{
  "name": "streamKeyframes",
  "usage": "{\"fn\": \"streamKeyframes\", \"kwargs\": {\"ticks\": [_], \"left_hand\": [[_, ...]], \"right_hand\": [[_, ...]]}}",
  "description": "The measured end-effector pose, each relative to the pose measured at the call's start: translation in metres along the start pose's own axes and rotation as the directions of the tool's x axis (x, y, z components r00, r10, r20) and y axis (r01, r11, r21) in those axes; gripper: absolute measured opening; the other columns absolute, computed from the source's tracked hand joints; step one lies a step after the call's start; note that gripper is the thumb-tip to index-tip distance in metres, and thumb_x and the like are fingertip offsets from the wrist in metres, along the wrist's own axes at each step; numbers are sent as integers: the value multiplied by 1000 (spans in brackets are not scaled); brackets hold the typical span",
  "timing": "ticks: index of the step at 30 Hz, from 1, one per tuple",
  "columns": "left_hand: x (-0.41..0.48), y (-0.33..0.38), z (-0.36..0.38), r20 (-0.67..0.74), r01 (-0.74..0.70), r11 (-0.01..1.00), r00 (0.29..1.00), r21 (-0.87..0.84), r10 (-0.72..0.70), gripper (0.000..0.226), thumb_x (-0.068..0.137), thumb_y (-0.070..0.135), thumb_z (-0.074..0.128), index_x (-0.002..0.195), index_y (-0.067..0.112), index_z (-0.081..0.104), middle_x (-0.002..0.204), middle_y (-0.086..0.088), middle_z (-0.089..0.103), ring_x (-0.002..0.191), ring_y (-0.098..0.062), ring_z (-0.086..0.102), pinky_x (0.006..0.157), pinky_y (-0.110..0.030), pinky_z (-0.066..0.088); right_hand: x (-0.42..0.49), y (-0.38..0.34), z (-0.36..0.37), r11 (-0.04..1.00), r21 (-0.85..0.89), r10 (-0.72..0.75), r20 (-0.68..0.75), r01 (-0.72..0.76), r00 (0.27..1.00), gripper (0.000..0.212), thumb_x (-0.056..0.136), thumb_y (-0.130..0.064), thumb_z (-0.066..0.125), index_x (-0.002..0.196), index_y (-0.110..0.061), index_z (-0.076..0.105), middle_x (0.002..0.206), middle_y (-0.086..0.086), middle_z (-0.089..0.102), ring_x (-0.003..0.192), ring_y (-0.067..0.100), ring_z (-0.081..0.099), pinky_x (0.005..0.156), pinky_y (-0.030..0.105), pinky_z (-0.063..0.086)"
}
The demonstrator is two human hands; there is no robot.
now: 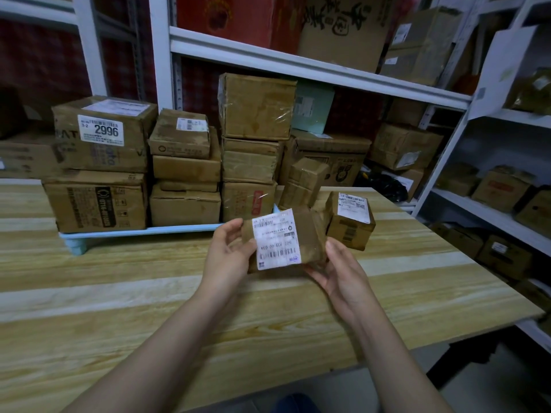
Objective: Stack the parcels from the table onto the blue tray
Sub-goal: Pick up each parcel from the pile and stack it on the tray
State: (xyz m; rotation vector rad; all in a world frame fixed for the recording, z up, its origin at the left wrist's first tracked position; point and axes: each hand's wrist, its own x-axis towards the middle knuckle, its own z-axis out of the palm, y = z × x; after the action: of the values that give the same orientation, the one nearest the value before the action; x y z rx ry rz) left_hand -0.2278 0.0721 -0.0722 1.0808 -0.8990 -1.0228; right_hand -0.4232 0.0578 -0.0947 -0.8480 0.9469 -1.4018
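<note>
Wooden planks of the table [119,293] are running across my view, and white shelving [298,64] packed with cartons is standing behind it. I am holding a small brown parcel [277,242] clear of the table, label facing me. My left hand [226,254] is gripping its left edge and my right hand [343,275] is cupping its right underside with the thumb pressing the side. The blue tray [143,231] is already carrying three columns of boxes, so I am judging this as the carry step, late in the job. A second labelled parcel [351,225] is waiting on the table just beside my right hand. I cannot tell whether the narrow taped parcel [304,183] is sitting on the tray. Next I am needing a flat, steady top, probably the lower middle column [182,135], and a level set-down
</note>
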Motion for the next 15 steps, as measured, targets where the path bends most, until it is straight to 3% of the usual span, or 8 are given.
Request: {"fn": "streamKeyframes", "kwargs": {"ticks": [3,5,7,11,15], "left_hand": [[-1,3,-1,19,-33,999,999,18,32,44,91,-4,58,131,14,49,117,5,56,85,18,58,75,-5,48],[-2,5,-3,1,-25,1000,1000,12,25,45,93,2,59,134,17,48,123,3,53,98,6,58,86,-13,47],[-2,6,-5,-28,-4,1000,1000,-17,4,39,94,10,60,129,23,50,127,-2,53,100,-9,58,83,-21,47],[-2,6,-8,-72,3,999,997,-38,-5,25,95,21,60,118,27,52,112,-8,56,83,-10,55,72,-23,45],[-5,10,-12,-95,-24,999,995,-27,21,27,96,14,57,122,19,52,87,3,50,74,-3,52,54,-4,42]], "right_hand": [[-4,-3,3,998,-43,38,45,-36,998,85,80,-32,69,153,-29,27,132,12,65,120,29,63,103,56,49],[-7,-5,7,997,-54,67,90,-62,994,95,79,-33,68,157,-35,13,132,12,64,119,31,64,100,56,50],[-10,-6,10,995,-35,94,119,-91,988,96,82,-31,65,158,-38,7,127,9,66,115,31,66,98,58,51],[-14,-8,14,992,-55,120,178,-112,977,54,101,-26,50,151,-32,34,127,11,68,112,31,69,98,58,51],[-15,-7,16,992,-44,123,197,-117,973,39,103,-23,48,141,-20,45,120,13,72,110,33,69,97,56,52]]}}
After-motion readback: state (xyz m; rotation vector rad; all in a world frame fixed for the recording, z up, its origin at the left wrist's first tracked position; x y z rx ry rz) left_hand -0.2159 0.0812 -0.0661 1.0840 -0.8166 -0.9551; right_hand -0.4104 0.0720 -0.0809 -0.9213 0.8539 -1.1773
